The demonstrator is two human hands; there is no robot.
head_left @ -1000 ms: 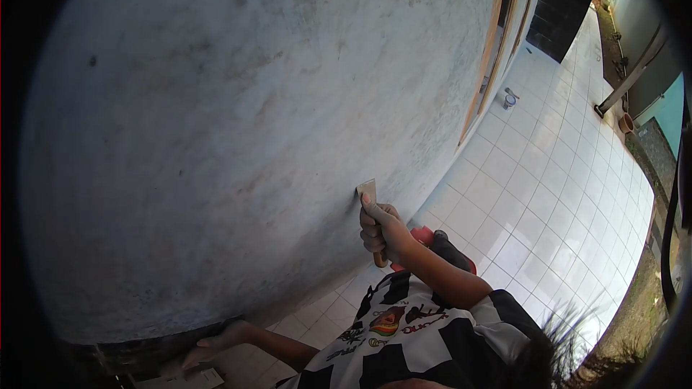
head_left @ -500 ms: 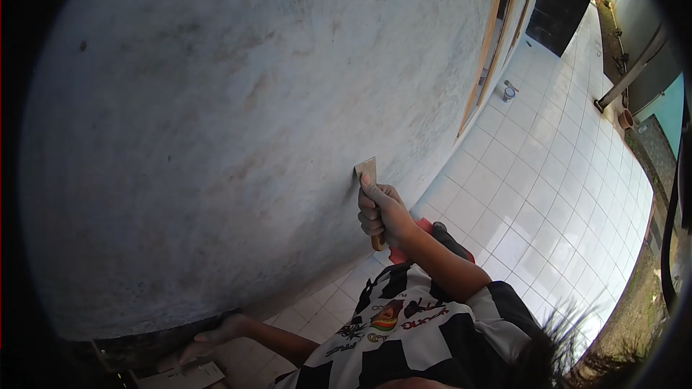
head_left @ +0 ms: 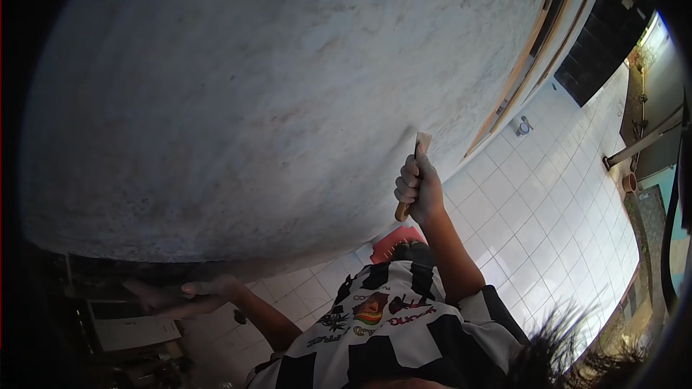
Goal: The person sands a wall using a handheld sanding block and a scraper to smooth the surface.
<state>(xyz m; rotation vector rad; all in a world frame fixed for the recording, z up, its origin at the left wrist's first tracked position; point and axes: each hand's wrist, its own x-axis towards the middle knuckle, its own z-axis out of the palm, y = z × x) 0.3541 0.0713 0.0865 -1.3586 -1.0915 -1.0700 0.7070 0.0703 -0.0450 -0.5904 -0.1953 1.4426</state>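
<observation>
My right hand (head_left: 421, 186) is wrapped round the wooden handle of a putty knife (head_left: 424, 142), thumb lying up along the blade. The blade points up and overlaps the patchy grey-white wall (head_left: 252, 101) in this view. Off at the lower left, my left hand (head_left: 189, 297) is held out with its fingers stretched and holds nothing. It lies in shadow near the wall's dark lower edge.
A red plastic piece (head_left: 396, 243) shows below my right hand. Farther along the white tiled floor (head_left: 533, 209) stand a small paint can (head_left: 523, 130), a post (head_left: 649, 144) and a terracotta pot (head_left: 629, 183). A white flat-topped object (head_left: 137, 333) is at lower left.
My right hand has moved up and to the right along the wall with the putty knife. My left hand sits higher in view, and the whole view has shifted.
</observation>
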